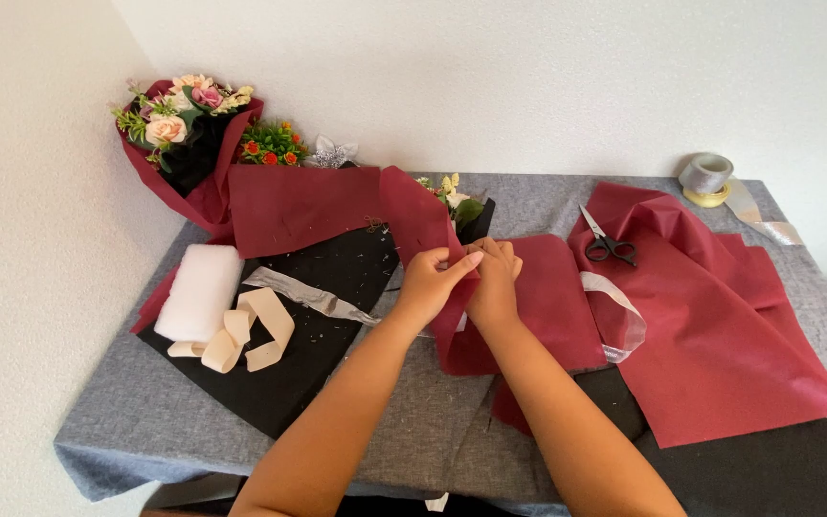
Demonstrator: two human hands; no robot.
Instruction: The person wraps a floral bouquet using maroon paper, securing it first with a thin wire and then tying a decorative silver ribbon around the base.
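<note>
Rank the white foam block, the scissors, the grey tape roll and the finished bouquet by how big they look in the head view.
1. finished bouquet, leaning in the far left corner
2. white foam block
3. and 4. scissors and grey tape roll: they look about alike, and the roll lies farther from the camera, so I will not rank them.

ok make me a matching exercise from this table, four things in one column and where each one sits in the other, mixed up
Things:
1. scissors
2. grey ribbon roll
3. white foam block
4. finished bouquet

Places:
a. far left corner, against the wall
b. on the dark red wrapping sheet, right of the hands
c. far right of the table, near the wall
d. left side, beside the cream ribbon

Pairs: 1-b, 2-c, 3-d, 4-a
</note>
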